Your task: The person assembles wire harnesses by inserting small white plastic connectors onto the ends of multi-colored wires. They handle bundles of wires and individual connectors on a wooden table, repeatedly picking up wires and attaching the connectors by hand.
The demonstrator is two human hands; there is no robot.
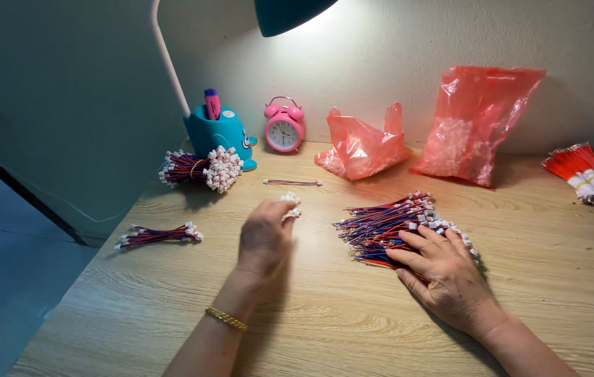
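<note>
Wooden desk [325, 328], two red bags [478, 122] by wall — left hand [263, 237] fingers grasping connectors [290, 205], right hand [443, 269] flat on wires [384, 225].

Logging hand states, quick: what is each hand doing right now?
Left hand: closed on small white plastic connectors.
Right hand: open, flat on the loose pile of red-and-blue wires.

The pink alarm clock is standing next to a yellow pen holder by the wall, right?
Not quite. The head view shows the pink alarm clock by the wall, but the pen holder beside it is blue, not yellow. A pink marker sticks out of it.
</note>
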